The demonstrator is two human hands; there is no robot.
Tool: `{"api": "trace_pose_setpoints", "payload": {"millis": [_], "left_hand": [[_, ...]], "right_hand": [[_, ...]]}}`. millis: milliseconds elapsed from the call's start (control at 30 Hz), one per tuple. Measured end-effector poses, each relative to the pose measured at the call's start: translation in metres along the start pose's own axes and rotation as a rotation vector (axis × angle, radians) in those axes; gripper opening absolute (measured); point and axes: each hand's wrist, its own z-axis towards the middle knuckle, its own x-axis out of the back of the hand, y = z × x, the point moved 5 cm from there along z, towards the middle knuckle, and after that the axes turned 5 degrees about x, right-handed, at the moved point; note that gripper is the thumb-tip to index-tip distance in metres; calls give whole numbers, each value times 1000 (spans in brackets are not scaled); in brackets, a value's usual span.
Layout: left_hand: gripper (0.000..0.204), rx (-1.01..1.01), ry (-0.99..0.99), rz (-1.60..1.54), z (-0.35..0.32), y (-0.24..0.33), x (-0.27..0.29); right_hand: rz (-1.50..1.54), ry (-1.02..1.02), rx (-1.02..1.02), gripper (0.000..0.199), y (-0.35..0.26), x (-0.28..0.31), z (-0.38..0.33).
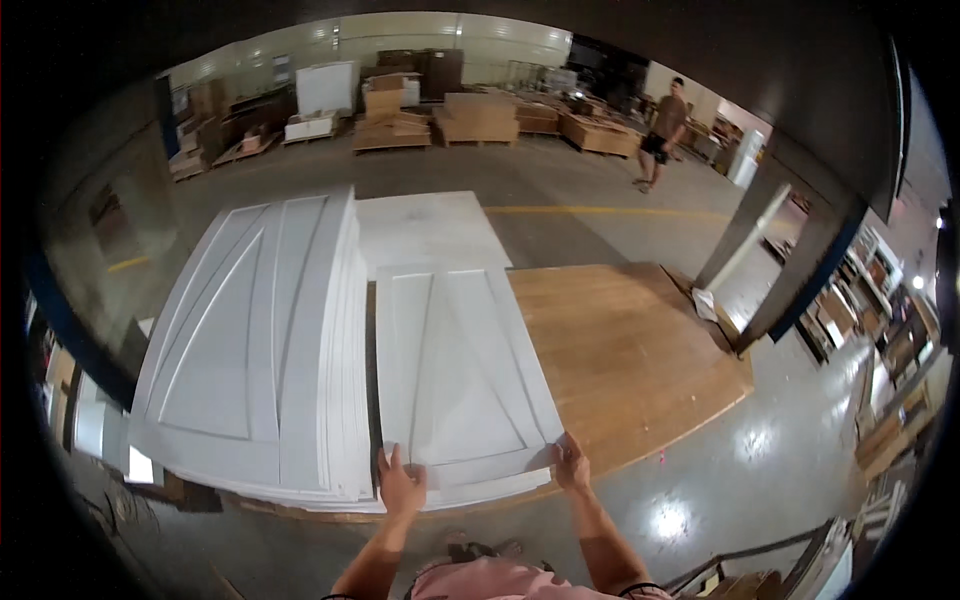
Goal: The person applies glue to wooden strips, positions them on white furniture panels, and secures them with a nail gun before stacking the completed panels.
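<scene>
A white panel point(458, 350) with raised trim and a diagonal strip lies in front of me, its near edge toward my body. At its near left corner my left hand point(402, 484) is closed on the edge, the thumb lying toward the face. My right hand point(571, 464) grips the near right corner, fingers bent round the edge. More white panels point(490, 490) show below its near edge. Close on the left stands a tall stack of similar white panels point(225, 345), with a narrow dark gap between. The undersides of both hands' grips are hidden.
A brown wooden board point(630, 350) extends to the right. Another white board point(430, 225) lies behind the panel. Posts point(745, 240) stand at right and left. A person point(664, 135) walks on the far floor, near pallets of stacked boards point(478, 118).
</scene>
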Motion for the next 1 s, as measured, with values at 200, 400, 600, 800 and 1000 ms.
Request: {"api": "trace_pose_setpoints", "payload": {"millis": [200, 400, 600, 800, 1000], "left_hand": [[72, -137, 9, 31, -9, 6, -16], [75, -47, -115, -18, -6, 6, -12], [71, -748, -38, 136, -74, 53, -27], [62, -1048, -477, 18, -195, 70, -115], [50, -1269, -1055, 142, -388, 110, -198]], "right_hand": [[281, 26, 93, 37, 22, 6, -4], [315, -174, 39, 47, -10, 18, -6], [812, 237, -383, 57, 33, 75, -116], [494, 320, -615, 48, 186, 62, -375], [377, 791, -873, 38, 246, 134, -595]]}}
